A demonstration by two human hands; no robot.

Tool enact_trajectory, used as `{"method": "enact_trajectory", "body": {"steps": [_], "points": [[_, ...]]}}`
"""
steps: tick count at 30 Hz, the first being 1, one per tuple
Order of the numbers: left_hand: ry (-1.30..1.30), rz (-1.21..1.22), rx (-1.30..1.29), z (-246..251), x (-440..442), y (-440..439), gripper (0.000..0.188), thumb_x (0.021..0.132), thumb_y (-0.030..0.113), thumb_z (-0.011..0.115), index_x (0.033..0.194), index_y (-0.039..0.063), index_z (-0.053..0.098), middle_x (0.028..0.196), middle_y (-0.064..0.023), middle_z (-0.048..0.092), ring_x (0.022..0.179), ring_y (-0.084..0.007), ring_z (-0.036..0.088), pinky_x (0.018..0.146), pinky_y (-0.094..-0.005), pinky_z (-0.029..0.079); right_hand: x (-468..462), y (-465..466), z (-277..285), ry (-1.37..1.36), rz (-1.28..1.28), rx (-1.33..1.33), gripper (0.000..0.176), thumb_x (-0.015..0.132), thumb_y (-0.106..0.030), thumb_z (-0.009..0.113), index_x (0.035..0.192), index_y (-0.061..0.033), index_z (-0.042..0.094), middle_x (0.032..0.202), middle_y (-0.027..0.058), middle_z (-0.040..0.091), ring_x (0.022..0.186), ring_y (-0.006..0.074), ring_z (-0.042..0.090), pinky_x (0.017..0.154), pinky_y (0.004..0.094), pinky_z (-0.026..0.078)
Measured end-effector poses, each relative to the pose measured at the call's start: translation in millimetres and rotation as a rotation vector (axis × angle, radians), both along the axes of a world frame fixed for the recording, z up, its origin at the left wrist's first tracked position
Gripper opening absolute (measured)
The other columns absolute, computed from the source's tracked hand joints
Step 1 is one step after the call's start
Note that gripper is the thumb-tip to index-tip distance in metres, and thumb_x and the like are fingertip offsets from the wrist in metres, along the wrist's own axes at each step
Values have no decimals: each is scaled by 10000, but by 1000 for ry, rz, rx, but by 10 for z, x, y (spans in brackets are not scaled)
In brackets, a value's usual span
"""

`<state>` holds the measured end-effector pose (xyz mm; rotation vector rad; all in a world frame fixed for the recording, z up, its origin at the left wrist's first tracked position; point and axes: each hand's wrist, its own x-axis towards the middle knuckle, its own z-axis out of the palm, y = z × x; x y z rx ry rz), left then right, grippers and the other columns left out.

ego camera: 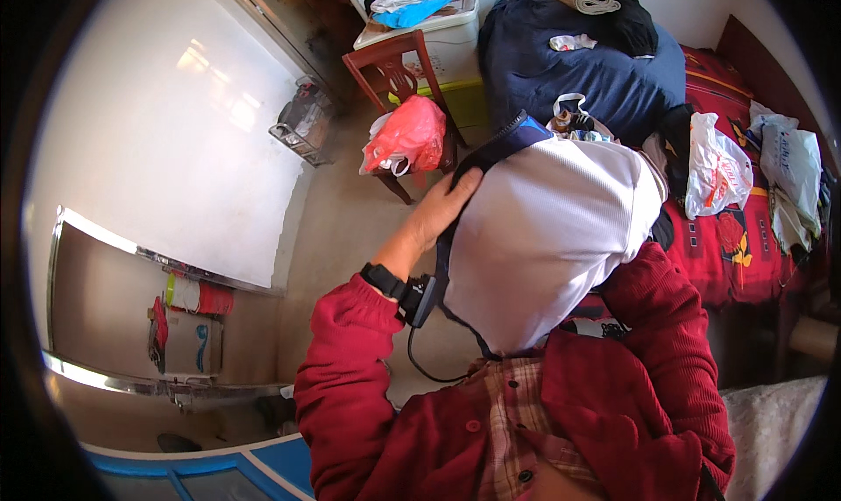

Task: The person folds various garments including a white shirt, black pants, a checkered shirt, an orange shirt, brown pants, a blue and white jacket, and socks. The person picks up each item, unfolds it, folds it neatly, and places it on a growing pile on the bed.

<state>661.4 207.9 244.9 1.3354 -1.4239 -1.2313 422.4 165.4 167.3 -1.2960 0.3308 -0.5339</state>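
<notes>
A white garment with dark navy edging and a zipper (539, 231) is spread in front of my chest. My left hand (447, 205) grips its dark edge on the left side, thumb on top and the fingers hidden beneath the cloth. My right hand is out of sight; the right red sleeve (657, 297) runs up behind the garment's lower right part. A black strap with a small device (401, 291) sits on my left wrist, and a cable hangs from it.
A wooden chair (387, 51) carries a red plastic bag (414, 136). Behind it stands a lidded white storage box (453, 34). A dark blue cloth-covered heap (578, 74) lies beyond the garment. On the right, a red patterned bed cover (716, 258) bears plastic bags (716, 166).
</notes>
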Motion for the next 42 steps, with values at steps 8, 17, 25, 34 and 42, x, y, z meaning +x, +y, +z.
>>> {"method": "enact_trajectory", "body": {"steps": [8,17,25,34,42], "points": [[-155,-42,-49,-130,-73,271,553,844,494,596,1077,-7,573,963,-53,604,845,-116,541,735,-271,449,-194,128,-176,-5,-54,60,333,903,-221,500,1202,-79,536,1159,121,561,1003,208,562,881,296,432],[-61,-402,384,-397,342,716,544,850,332,650,1261,20,477,1143,-63,579,1024,-159,542,907,-315,442,-322,249,-1065,-2,-61,153,356,921,-261,492,1226,-81,525,1191,125,551,1025,206,553,901,296,421],[317,-304,752,-517,372,1431,560,944,392,468,1337,0,390,1296,-74,480,1157,-157,455,999,-299,351,-925,38,-787,1318,405,-737,378,956,-346,432,1186,-75,563,1240,118,539,1077,185,533,912,317,418],[249,-467,560,-343,298,1610,731,904,534,444,1374,-12,320,1367,-76,408,1230,-172,384,1041,-319,294,115,704,-443,-52,193,117,574,931,-470,434,1317,-46,427,1322,87,470,1188,201,450,1017,344,326],[167,-403,438,15,390,1591,912,659,215,820,1383,0,308,1383,-106,395,1277,-210,354,1061,-345,265,273,973,-614,-98,217,501,575,939,-444,432,1353,-47,383,1348,89,450,1178,221,478,1003,349,374]]}}
